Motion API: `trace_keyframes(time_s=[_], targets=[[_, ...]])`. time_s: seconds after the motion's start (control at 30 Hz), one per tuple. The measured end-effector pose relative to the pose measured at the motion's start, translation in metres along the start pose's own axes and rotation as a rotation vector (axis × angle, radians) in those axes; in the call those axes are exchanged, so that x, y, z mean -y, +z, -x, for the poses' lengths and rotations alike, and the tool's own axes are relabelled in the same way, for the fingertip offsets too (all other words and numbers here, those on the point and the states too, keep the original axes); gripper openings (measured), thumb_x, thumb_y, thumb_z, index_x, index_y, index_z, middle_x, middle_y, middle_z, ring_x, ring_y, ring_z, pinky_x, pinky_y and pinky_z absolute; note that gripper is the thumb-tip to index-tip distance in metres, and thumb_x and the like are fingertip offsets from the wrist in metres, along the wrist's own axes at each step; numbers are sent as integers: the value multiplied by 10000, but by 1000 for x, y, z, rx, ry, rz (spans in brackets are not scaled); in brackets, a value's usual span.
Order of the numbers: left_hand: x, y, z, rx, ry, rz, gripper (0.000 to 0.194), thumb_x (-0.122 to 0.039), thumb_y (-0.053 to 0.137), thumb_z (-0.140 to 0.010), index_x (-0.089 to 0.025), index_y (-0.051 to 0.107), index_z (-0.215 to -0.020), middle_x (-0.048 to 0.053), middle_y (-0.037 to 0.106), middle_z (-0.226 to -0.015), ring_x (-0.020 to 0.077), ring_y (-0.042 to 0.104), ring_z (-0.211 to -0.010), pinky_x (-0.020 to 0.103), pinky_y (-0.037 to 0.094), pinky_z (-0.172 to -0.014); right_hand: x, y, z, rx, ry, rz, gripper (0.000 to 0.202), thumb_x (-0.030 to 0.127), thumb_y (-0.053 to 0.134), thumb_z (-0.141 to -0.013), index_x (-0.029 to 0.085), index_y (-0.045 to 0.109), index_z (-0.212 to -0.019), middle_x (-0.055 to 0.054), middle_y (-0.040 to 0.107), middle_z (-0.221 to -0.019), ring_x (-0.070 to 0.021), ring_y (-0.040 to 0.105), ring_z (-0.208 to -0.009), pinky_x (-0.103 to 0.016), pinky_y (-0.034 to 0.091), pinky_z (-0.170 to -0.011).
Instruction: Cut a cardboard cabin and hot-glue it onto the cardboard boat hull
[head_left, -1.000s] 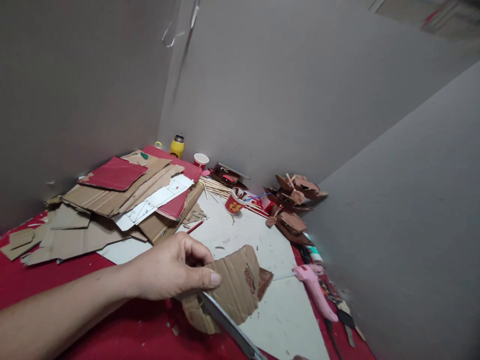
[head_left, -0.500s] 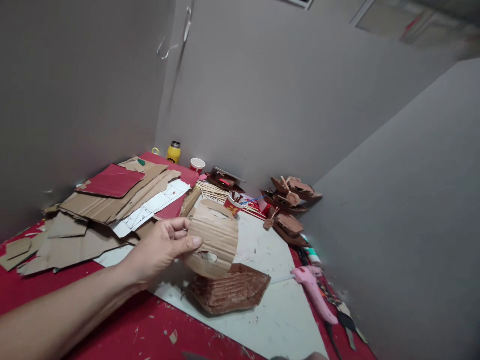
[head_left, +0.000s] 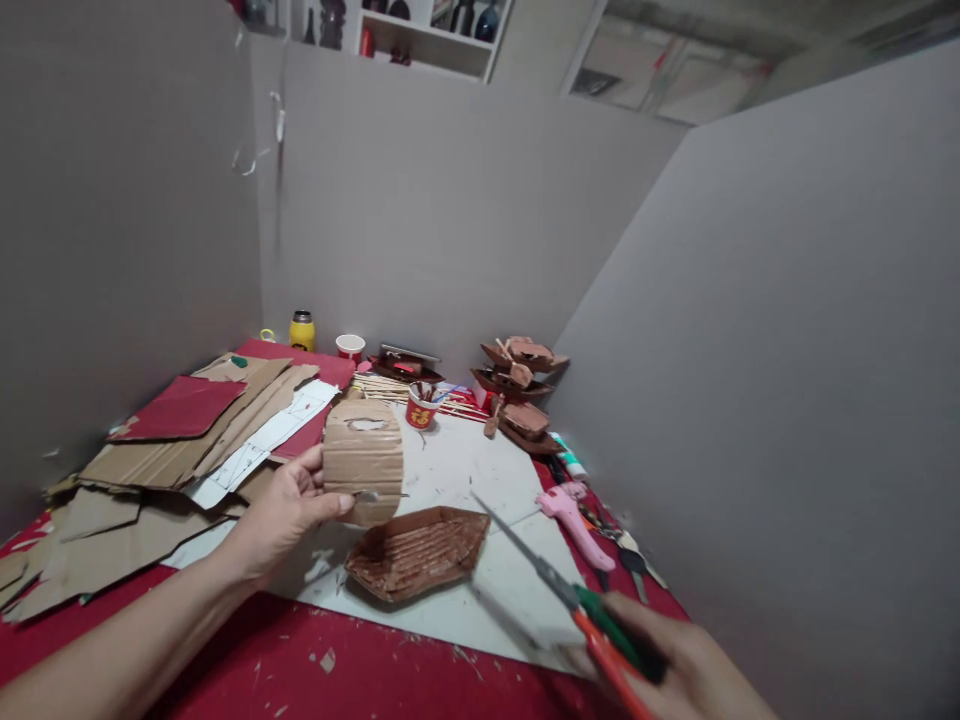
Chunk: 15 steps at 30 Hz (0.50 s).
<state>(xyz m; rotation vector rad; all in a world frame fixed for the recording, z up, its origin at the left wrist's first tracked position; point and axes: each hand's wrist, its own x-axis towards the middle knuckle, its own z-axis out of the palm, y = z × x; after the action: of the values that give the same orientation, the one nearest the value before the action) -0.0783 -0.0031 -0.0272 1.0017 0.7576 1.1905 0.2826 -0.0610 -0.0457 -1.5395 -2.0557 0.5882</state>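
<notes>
My left hand (head_left: 294, 505) pinches a curved piece of corrugated cardboard (head_left: 364, 455) along its left edge. Two oval holes are cut in the piece, one near its top and one by my thumb. Below it on the white board (head_left: 480, 480) rests a brown-painted cardboard boat hull (head_left: 420, 555), with ridges across its inside. At the lower right, my right hand (head_left: 675, 655) grips scissors (head_left: 577, 590) by their green and orange handles. The blades point up and left toward the hull and look closed, though motion blurs them.
A pile of cardboard sheets (head_left: 172, 430) covers the left side. Several finished brown boats (head_left: 525, 420) stand at the back right. A red paper cup (head_left: 421, 408) holds sticks. A pink glue gun (head_left: 574, 525) lies along the right, and a yellow bottle (head_left: 301, 332) stands behind.
My right hand has come into view with the scissors. The camera view has shifted, and the cardboard piece now appears more upright, still in my left hand.
</notes>
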Motion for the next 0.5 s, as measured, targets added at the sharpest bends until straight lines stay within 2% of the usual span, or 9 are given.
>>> trace_keyframes(time_s=[0.07, 0.17, 0.33, 0.5], targets=[[0, 2, 0, -23, 4, -57, 540, -174, 805, -687, -175, 625, -1196, 107, 739, -1131, 250, 694, -1006, 322, 535, -849, 7, -8, -14, -47, 67, 69, 353, 538, 616, -798, 193, 688, -814, -39, 695, -717, -219, 600, -607, -270, 453, -526], [-1, 5, 0, -66, 14, -162, 487, -210, 824, -672, -172, 660, -1129, 92, 756, -1088, 237, 712, -931, 295, 537, -817, 15, -19, -43, 5, 163, 274, 395, 532, 538, -851, 172, 683, -780, -17, 669, -682, -197, 590, -640, -251, 427, -548], [-3, 8, 2, -114, 44, -251, 501, -267, 851, -653, -177, 665, -1109, 83, 772, -1037, 257, 706, -980, 312, 530, -872, 15, -18, -87, 26, 277, 418, 347, 487, 601, -865, 161, 671, -768, -30, 676, -735, -195, 624, -698, -287, 464, -632], [0, 15, 9, -36, 54, -220, 432, -262, 859, -637, -170, 709, -1032, 95, 777, -1007, 267, 705, -979, 349, 520, -907, 12, -1, -119, 95, 332, 565, 275, 399, 571, -950, 157, 639, -1062, -61, 670, -1060, -193, 654, -904, -403, 539, -813]])
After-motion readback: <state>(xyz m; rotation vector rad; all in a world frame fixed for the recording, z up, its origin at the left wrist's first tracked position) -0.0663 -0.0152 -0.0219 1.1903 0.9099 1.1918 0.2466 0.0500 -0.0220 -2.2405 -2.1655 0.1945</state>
